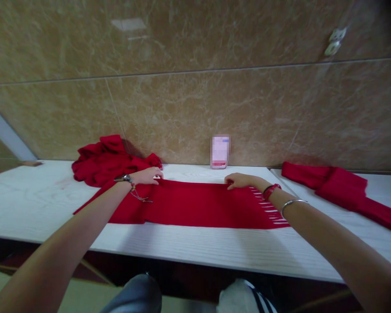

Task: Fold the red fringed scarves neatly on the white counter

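Observation:
A red fringed scarf [195,204] lies flat and lengthwise on the white table, with its fringe at the right end and a fold or overlap toward the left. At the far edge of the scarf, left of its middle, my left hand [148,175] pinches the cloth between thumb and fingers. My right hand [241,180] grips the same far edge near the fringe, its fingers curled down. The fingertips of both hands are partly hidden. Behind my left hand sits a crumpled heap of red cloth [107,161], with some fringe showing.
A phone [220,152] with a blurred screen leans against the brown tiled wall [195,117]. More folded red cloth [339,184] lies on the right part of the white table [182,241]. A small brown object [31,164] is at the far left. My knees are below the front edge.

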### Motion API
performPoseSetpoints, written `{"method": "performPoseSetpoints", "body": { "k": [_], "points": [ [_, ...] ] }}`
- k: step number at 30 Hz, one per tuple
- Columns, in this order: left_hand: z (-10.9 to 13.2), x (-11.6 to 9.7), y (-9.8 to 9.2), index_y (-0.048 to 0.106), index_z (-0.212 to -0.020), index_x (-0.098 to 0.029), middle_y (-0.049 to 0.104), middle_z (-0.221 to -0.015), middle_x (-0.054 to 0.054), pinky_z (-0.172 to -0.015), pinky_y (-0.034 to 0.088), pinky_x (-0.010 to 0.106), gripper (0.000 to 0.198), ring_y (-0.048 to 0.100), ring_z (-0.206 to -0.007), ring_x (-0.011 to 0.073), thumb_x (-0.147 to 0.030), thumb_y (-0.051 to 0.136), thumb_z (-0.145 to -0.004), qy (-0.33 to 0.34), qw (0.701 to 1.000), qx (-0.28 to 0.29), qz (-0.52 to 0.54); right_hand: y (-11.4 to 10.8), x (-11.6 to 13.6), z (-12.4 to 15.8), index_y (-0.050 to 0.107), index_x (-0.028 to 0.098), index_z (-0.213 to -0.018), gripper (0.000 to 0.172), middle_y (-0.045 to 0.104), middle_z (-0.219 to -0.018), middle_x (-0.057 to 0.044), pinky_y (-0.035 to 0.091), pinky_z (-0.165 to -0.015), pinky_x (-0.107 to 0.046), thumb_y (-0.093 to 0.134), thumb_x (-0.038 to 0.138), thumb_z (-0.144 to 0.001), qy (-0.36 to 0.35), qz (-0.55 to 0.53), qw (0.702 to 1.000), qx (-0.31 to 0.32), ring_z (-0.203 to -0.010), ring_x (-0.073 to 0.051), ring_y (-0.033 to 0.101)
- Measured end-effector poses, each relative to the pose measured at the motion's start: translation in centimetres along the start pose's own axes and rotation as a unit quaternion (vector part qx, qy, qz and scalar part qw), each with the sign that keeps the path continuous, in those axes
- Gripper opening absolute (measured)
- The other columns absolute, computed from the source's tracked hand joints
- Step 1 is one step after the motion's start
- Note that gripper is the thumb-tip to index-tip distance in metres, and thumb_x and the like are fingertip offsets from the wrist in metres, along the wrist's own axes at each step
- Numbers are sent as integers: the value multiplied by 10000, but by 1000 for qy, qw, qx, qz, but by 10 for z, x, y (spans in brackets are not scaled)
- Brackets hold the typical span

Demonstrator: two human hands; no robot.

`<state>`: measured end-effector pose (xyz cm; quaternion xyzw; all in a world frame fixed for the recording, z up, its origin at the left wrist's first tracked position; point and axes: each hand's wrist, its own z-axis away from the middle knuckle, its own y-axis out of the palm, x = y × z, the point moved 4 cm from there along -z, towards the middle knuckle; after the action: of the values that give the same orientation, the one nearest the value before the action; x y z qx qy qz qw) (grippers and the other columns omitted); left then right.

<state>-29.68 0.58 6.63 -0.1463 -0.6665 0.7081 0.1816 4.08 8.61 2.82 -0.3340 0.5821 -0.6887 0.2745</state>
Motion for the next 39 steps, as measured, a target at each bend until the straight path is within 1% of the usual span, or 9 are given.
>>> {"method": "performPoseSetpoints", "body": {
  "k": [3, 7, 10, 15, 20, 23, 28, 34, 39],
  "points": [
    [8, 2, -1, 606, -860, -165, 598, -1004, 74, -889, 362, 262, 161, 516, -987, 186, -260, 500, -785, -7, 1000, -22, -17, 0, 0, 7, 640, 165, -851, 166, 650, -844, -47, 424, -639, -263, 562, 212, -712, -7, -8, 1000, -11, -719, -165, 551],
    [22, 17, 7, 589, -980, -170, 622, -975, 76, -795, 397, 268, 281, 562, -879, 200, -339, 552, -759, -105, 993, 46, -40, 0, 0, 15, 655, 166, -871, 182, 662, -880, -63, 432, -693, -282, 578, 211, -712, -17, 1, 999, -46, -765, -184, 570],
    [33, 31, 4, 596, -991, -186, 616, -1029, 82, -816, 380, 278, 321, 548, -952, 224, -348, 600, -714, -155, 986, 40, -58, -1, 0, 19, 663, 150, -842, 161, 667, -855, -78, 435, -691, -289, 577, 217, -723, -16, 18, 997, -72, -752, -193, 574],
    [54, 30, -21, 595, -856, -166, 612, -923, 54, -778, 376, 229, 224, 545, -864, 188, -352, 516, -759, -101, 991, -1, -82, -10, 4, 35, 635, 127, -884, 180, 651, -895, -99, 429, -754, -302, 515, 201, -772, -7, 26, 992, -120, -811, -199, 567],
    [97, 7, -36, 541, -916, -112, 548, -888, -1, -786, 345, 205, 375, 472, -808, 117, -393, 301, -853, -81, 990, -49, -107, -15, 27, 79, 609, 140, -879, 174, 637, -871, -93, 449, -743, -304, 462, 154, -787, -53, 14, 975, -213, -791, -191, 572],
    [123, -7, -26, 539, -910, -96, 534, -880, -6, -805, 337, 208, 427, 455, -802, 102, -378, 221, -861, -78, 990, -42, -107, -4, 51, 109, 595, 155, -892, 184, 633, -885, -92, 464, -763, -320, 439, 130, -798, -90, 32, 970, -224, -823, -195, 580],
    [152, -26, 7, 543, -1019, -122, 553, -1052, 49, -844, 362, 229, 302, 485, -952, 149, -176, 328, -814, -87, 993, 19, -79, 30, 81, 138, 607, 146, -914, 197, 637, -1021, -122, 472, -837, -381, 430, 119, -830, -139, 103, 963, -205, -944, -224, 592],
    [157, -34, 26, 508, -1122, -120, 520, -1183, 90, -893, 362, 273, 358, 483, -1036, 168, -175, 319, -823, -124, 986, 25, -105, 50, 76, 137, 533, 68, -1145, 319, 593, -1138, -175, 479, -865, -377, 370, 118, -876, -101, 134, 967, -193, -1030, -233, 572],
    [157, -27, 27, 511, -1112, -157, 526, -1190, 50, -911, 363, 281, 370, 476, -1045, 156, -265, 310, -821, -133, 986, 27, -97, 50, 73, 144, 513, 117, -1199, 364, 543, -1224, -149, 445, -925, -386, 353, 82, -874, -120, 126, 969, -177, -1118, -218, 513]
  ]
}}
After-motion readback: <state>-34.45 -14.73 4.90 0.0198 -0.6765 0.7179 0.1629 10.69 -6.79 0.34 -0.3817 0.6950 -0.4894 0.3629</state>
